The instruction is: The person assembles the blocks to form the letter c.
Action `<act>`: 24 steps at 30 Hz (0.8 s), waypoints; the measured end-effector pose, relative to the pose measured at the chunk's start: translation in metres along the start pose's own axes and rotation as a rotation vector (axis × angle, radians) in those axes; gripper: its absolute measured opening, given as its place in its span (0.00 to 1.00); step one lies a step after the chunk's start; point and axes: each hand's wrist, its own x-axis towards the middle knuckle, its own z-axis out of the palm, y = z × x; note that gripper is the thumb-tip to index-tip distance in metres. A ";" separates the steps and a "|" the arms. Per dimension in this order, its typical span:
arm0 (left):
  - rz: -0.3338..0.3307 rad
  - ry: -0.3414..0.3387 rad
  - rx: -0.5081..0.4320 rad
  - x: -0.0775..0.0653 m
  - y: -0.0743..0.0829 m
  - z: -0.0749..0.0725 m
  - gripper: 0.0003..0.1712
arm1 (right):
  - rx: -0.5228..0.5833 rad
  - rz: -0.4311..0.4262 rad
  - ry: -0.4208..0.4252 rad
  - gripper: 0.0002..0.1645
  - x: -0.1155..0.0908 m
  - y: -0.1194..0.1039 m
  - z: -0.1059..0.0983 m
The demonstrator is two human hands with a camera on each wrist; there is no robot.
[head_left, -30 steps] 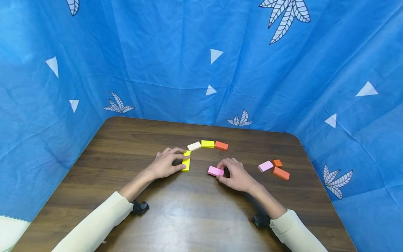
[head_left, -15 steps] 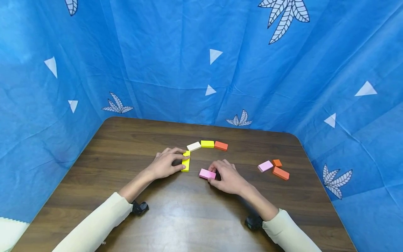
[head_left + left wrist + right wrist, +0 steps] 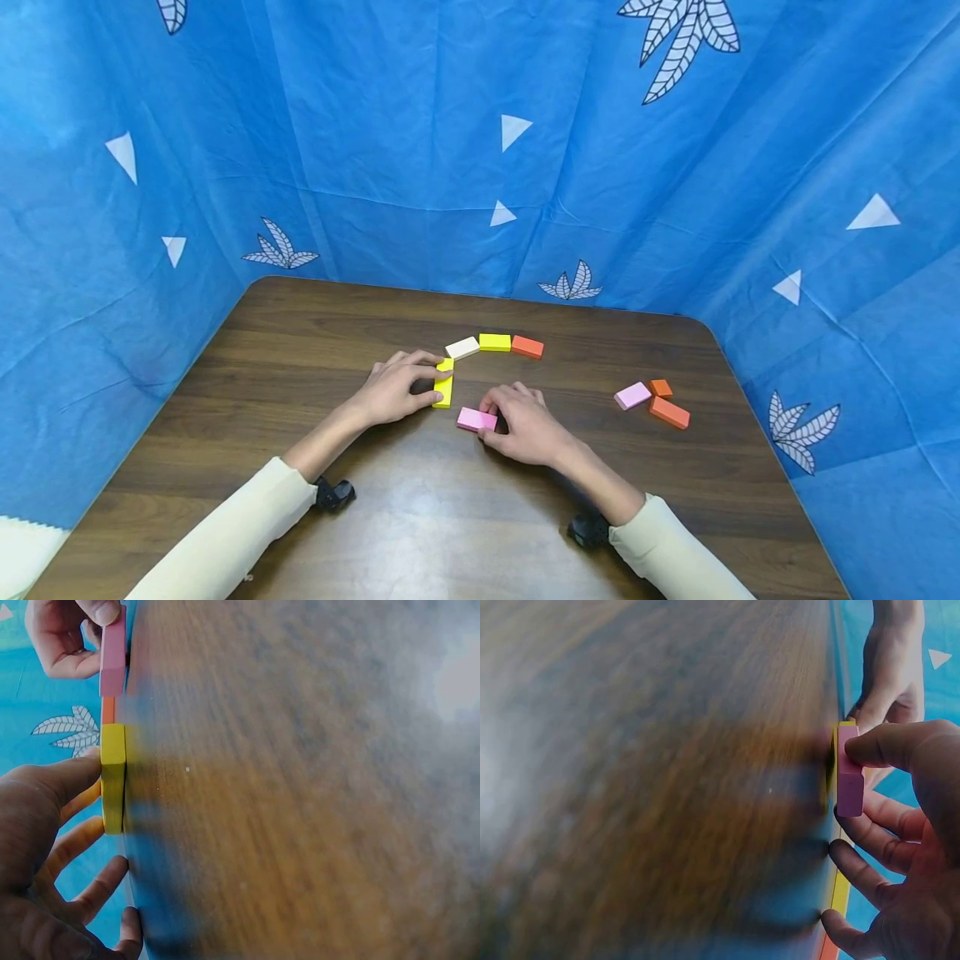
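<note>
Near the table's middle my right hand [image 3: 521,425] pinches a pink block [image 3: 476,419] between thumb and fingers, close to the wood. In the right wrist view the thumb presses one side of that pink block [image 3: 850,780]. My left hand [image 3: 393,389] holds a yellow block [image 3: 444,392] lengthwise, thumb at its near end and fingers toward the far end. A narrow gap separates the pink block from this yellow one. From the yellow block's far end a curved row continues with a cream block [image 3: 462,348], another yellow block [image 3: 495,342] and a red-orange block [image 3: 527,347].
On the right of the brown wooden table [image 3: 360,533] lie a light pink block [image 3: 632,396], a small orange block [image 3: 661,388] and a longer orange block [image 3: 670,412]. A blue patterned curtain [image 3: 375,167] surrounds the table's back and sides.
My right hand has moved left and slightly nearer with the pink block, bringing it closer to the yellow block. The left hand and the row have stayed in place.
</note>
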 end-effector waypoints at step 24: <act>-0.008 0.004 -0.001 0.000 0.000 -0.001 0.24 | -0.037 -0.028 0.001 0.18 0.015 -0.020 0.013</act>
